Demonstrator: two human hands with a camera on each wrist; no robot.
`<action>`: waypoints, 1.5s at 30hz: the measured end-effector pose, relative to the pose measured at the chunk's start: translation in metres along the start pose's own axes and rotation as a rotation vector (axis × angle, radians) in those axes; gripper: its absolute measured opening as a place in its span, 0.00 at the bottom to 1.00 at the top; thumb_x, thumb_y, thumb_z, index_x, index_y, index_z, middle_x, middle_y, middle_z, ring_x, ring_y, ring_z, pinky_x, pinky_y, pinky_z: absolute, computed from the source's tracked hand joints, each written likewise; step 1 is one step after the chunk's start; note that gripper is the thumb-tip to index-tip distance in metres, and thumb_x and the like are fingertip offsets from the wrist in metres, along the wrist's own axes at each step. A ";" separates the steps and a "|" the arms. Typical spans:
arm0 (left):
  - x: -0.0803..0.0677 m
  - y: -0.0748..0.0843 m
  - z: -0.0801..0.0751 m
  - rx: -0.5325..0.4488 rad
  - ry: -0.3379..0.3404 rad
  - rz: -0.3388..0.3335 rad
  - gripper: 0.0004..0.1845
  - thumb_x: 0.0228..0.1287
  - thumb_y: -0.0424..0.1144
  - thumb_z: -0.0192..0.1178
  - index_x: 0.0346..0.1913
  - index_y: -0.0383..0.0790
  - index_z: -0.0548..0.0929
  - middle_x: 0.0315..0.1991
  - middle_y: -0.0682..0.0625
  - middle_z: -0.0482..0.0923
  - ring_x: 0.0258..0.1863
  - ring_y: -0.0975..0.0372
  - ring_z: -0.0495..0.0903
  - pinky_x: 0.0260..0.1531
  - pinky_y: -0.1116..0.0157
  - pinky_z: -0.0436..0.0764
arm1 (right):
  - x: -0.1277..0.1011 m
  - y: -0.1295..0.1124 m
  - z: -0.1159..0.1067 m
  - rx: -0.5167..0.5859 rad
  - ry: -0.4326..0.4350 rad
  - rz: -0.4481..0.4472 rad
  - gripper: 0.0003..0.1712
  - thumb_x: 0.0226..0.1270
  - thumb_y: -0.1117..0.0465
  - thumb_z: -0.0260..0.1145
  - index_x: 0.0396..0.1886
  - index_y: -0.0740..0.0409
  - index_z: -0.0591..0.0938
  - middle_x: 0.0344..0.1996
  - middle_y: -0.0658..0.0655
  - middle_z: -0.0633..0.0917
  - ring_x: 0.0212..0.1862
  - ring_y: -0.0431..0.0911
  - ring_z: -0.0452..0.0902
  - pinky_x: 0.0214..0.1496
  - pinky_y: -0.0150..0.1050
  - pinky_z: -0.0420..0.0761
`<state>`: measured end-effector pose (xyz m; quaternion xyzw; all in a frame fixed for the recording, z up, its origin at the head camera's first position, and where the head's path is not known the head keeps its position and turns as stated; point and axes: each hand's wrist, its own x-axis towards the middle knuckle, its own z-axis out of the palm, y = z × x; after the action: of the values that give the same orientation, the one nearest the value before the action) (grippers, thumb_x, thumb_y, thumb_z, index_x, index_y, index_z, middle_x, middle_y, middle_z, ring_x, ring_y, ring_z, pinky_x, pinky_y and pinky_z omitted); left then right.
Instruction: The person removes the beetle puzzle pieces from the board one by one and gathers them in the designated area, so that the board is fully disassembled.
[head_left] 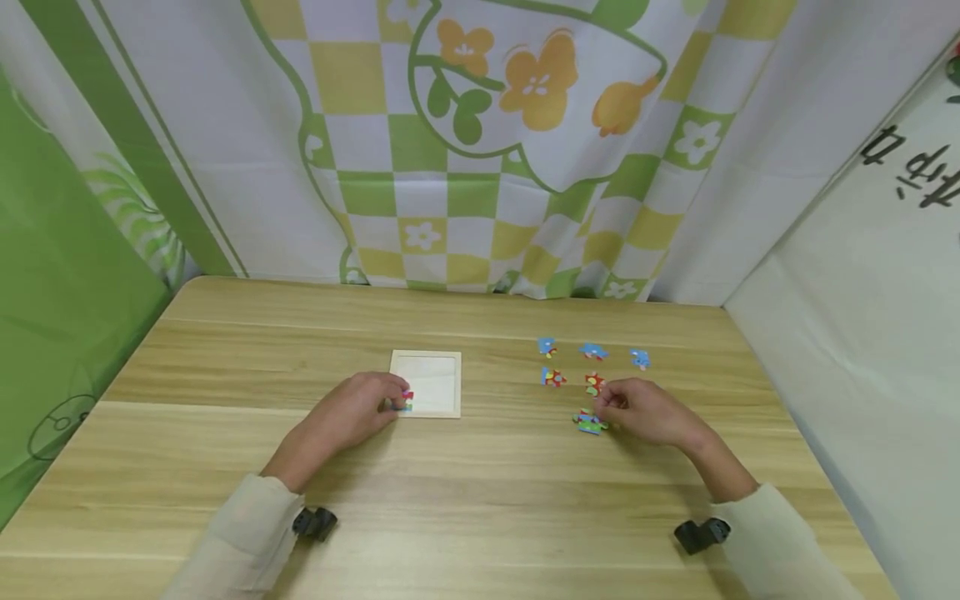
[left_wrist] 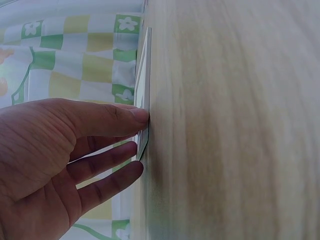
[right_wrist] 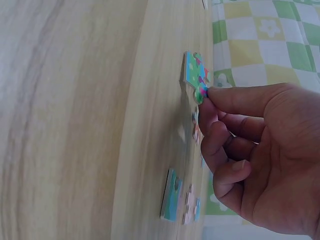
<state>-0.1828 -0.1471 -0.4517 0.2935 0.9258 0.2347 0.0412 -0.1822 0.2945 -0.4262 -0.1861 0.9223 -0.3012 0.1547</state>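
Note:
In the head view, a square wooden puzzle frame (head_left: 426,354) lies on the table, a small colourful puzzle piece (head_left: 408,400) in its near left corner. My left hand (head_left: 356,408) is at that corner, thumb and index finger about the piece. The left wrist view shows the thumb against the frame's edge (left_wrist: 146,70), with two other fingers spread loosely; the piece is hidden there. My right hand (head_left: 648,410) pinches a green puzzle piece (right_wrist: 194,75) by its edge between thumb and index finger, its other fingers curled in.
Around the right hand lie several loose pieces: a red one (head_left: 595,382), a red-and-blue one (head_left: 553,377), and blue ones (head_left: 547,346) farther back. A patterned curtain (head_left: 420,192) hangs behind the wooden table (head_left: 480,500), and a white sheet (head_left: 862,333) stands on the right.

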 end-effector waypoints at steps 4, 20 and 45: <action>0.000 -0.001 0.000 0.015 -0.002 0.015 0.05 0.61 0.26 0.72 0.33 0.39 0.89 0.54 0.43 0.87 0.58 0.46 0.83 0.60 0.49 0.80 | -0.001 0.001 -0.001 -0.013 0.001 0.002 0.04 0.75 0.64 0.65 0.38 0.59 0.85 0.31 0.50 0.85 0.35 0.42 0.78 0.37 0.34 0.78; 0.002 -0.001 -0.002 0.017 0.004 0.015 0.05 0.62 0.26 0.72 0.33 0.40 0.89 0.54 0.43 0.86 0.58 0.46 0.83 0.60 0.49 0.80 | 0.003 0.009 -0.001 -0.065 0.009 -0.002 0.05 0.73 0.65 0.65 0.36 0.57 0.85 0.30 0.47 0.84 0.33 0.39 0.74 0.35 0.33 0.75; 0.001 0.000 0.003 -0.010 0.012 0.004 0.05 0.62 0.26 0.71 0.32 0.38 0.89 0.53 0.43 0.87 0.58 0.46 0.83 0.61 0.49 0.79 | -0.001 -0.002 0.000 -0.060 0.067 -0.006 0.04 0.74 0.65 0.65 0.37 0.57 0.85 0.31 0.50 0.86 0.34 0.40 0.79 0.35 0.34 0.78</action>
<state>-0.1832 -0.1451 -0.4541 0.2937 0.9243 0.2410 0.0364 -0.1809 0.2937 -0.4248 -0.1834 0.9350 -0.2800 0.1173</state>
